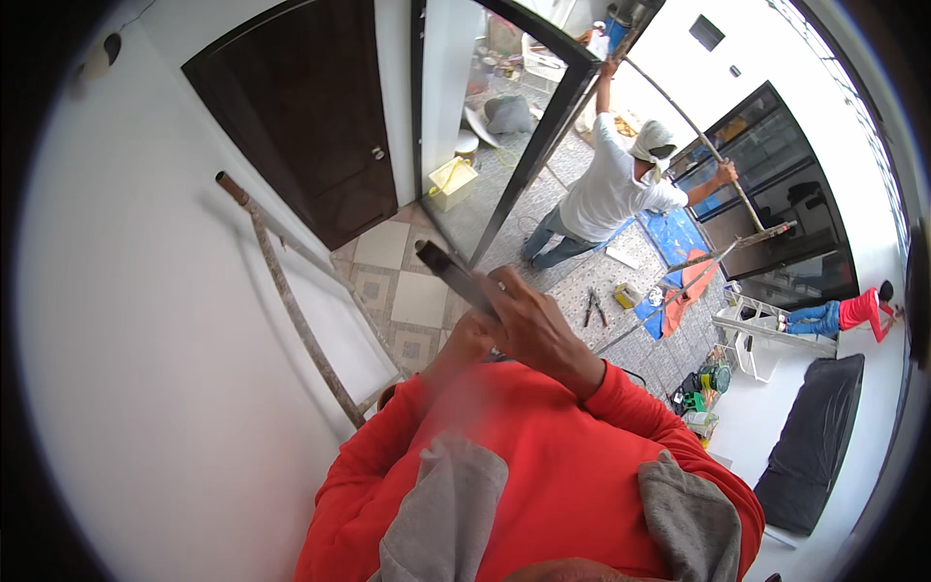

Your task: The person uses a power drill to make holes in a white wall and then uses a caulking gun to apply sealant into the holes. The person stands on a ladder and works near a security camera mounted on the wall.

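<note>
Close to my chest, a dark flat slab-like thing (452, 274) points up and to the left, seen nearly edge-on. I cannot make out its kind. Its lower end lies in my left hand (464, 341), whose fingers are closed round it and partly hidden. Over its right side comes my right hand (538, 325), with bent fingers pressed against it. Both red-sleeved forearms are drawn in before my body. A grey cloth (446, 514) hangs over the front of my red top.
A metal tube frame (301, 315) stands by the left wall, near a dark door (310, 116). Ahead, a person in white (611, 184) grips long poles beside a glass door. Pliers-like tools (595, 307) lie on the tiles. Another person (858, 310) is on a ladder (776, 330).
</note>
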Demonstrator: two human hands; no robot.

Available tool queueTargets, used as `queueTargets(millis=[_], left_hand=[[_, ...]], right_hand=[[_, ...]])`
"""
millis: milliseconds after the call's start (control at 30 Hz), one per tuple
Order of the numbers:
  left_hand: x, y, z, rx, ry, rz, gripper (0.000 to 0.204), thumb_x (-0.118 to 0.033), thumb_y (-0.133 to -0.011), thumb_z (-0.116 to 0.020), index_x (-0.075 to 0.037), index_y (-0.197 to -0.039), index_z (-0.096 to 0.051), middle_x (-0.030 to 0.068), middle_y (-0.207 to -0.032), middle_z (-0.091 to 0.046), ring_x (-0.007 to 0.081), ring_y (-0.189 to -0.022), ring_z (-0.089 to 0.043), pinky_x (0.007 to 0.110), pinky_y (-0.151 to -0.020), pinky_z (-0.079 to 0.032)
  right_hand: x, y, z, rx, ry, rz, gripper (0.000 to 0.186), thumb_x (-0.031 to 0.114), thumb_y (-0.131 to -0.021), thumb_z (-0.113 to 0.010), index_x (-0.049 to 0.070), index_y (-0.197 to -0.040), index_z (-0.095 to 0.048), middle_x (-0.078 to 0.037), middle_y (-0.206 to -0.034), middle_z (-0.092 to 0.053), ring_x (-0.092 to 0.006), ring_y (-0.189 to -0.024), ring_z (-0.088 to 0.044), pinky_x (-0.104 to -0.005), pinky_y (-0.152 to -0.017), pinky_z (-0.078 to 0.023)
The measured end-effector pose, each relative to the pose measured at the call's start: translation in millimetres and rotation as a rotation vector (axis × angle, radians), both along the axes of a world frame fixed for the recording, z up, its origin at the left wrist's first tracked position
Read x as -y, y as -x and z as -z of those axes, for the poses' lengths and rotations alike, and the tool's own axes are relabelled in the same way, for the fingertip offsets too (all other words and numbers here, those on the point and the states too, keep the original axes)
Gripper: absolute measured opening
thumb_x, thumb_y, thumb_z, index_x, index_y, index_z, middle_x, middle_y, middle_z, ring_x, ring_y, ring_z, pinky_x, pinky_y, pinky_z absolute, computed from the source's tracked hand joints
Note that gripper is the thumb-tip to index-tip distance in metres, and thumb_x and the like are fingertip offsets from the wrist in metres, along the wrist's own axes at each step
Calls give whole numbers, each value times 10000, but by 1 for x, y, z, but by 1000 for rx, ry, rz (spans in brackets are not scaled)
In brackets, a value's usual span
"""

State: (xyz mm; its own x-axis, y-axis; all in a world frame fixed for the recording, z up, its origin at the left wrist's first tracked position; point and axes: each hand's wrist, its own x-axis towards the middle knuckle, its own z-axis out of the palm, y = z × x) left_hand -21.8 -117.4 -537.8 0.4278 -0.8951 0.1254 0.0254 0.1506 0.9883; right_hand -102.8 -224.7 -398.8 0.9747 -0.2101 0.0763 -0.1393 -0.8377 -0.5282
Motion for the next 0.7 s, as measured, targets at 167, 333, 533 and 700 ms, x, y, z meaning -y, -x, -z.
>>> queueTargets(millis=[167, 333, 533, 700], left_hand=[[2, -4, -25, 267, 1, 236, 232, -136, -908, -670, 31, -1068, -698, 149, -1040, -731, 266, -971, -724, 376, -837, -550], [6, -8, -16, 231, -320, 419, 340, -229, -959, -696, 14, -1187, -630, 143, -1129, -722, 264, -1053, -724, 374, -897, -554], [3, -26, 12, 339, -453, 443, 400, -295, -915, -762, 0, -1159, -644, 146, -1085, -740, 273, -993, -747, 372, -844, -586], [-36, -38, 49, 318, -645, 415, 401, -305, -883, -778, 11, -1104, -670, 179, -1042, -745, 284, -937, -749, 377, -818, -582]], right_hand=[[14, 11, 1, 93, -68, 53, 512, 202, -923, -666, -9, -1359, -500, -186, -1123, -601, -401, -1032, -638, -479, -873, -526], [40, 35, 35, -43, -428, 221, 429, 228, -991, -635, -24, -1315, -510, -176, -979, -687, -315, -929, -686, -417, -848, -527], [72, 79, 97, 52, -1051, 427, 261, 217, -1026, -620, 1, -1173, -605, -57, -1040, -712, -131, -887, -675, -301, -771, -533], [87, 131, 136, 138, -1174, 598, 288, 260, -979, -699, 20, -1122, -632, -43, -1002, -706, -123, -894, -673, -298, -743, -528]])
